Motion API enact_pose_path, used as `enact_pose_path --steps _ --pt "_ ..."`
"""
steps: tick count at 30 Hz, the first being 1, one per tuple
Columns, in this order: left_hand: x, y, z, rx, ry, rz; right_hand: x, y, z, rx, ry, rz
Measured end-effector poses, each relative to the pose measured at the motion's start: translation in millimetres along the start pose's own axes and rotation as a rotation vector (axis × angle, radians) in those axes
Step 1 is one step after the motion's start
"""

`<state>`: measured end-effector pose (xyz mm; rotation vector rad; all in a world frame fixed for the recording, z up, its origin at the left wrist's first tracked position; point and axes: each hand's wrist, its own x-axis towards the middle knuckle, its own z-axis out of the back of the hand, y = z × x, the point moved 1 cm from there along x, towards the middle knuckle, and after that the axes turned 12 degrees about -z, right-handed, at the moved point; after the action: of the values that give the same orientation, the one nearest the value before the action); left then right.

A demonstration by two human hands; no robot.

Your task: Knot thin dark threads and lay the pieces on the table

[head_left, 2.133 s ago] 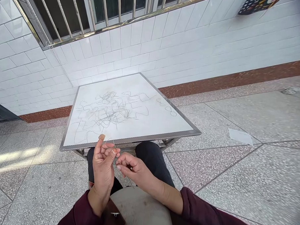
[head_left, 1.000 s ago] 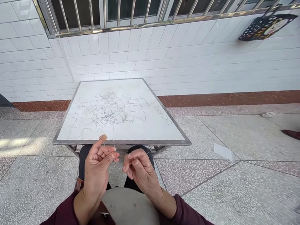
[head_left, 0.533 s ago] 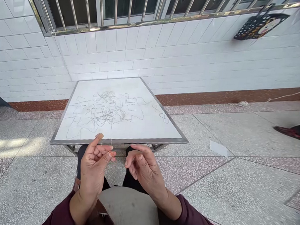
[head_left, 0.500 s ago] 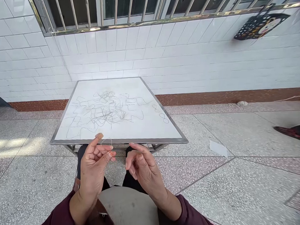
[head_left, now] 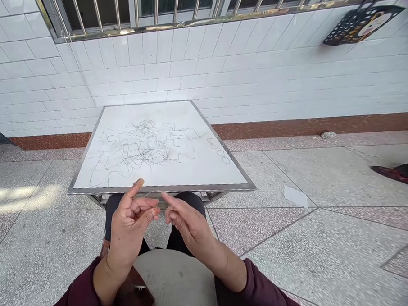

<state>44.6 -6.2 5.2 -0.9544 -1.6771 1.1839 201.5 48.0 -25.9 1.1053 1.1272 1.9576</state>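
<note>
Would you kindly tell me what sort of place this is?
Probably a corridor or courtyard beside a building: shiny metal window bars, a white glazed-tile wall and a grey speckled stone-like floor suggest it.

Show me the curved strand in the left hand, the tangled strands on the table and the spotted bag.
Curved strand [head_left: 151, 193]: head view, upper bend of its arc.
Tangled strands [head_left: 145, 155]: head view, dense middle of the tangle.
Spotted bag [head_left: 358, 28]: head view, front side.
</note>
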Motion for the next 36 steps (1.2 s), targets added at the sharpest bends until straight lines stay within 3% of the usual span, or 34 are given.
enact_pose_path --steps 6,12,24,27,32,36 --pt "-1 4 0.7 -0.005 0.002 0.026 -4 -7 -2 0.067 -0.150 -0.092" --pt "-2 3 2.4 0.023 0.033 0.024 -1 -7 -2 -0.131 -0.044 0.115" --pt "-3 7 -0.4 0.044 0.038 0.059 8 4 5 -0.412 0.072 0.206" --pt "-3 12 0.4 0.043 0.051 0.047 9 5 7 -0.356 0.093 0.191" --pt "-1 19 2.7 0.027 0.055 0.050 10 -2 3 -0.153 -0.012 0.019" --pt "1 20 5.4 0.016 0.053 0.052 9 -6 4 -0.152 0.027 0.056"
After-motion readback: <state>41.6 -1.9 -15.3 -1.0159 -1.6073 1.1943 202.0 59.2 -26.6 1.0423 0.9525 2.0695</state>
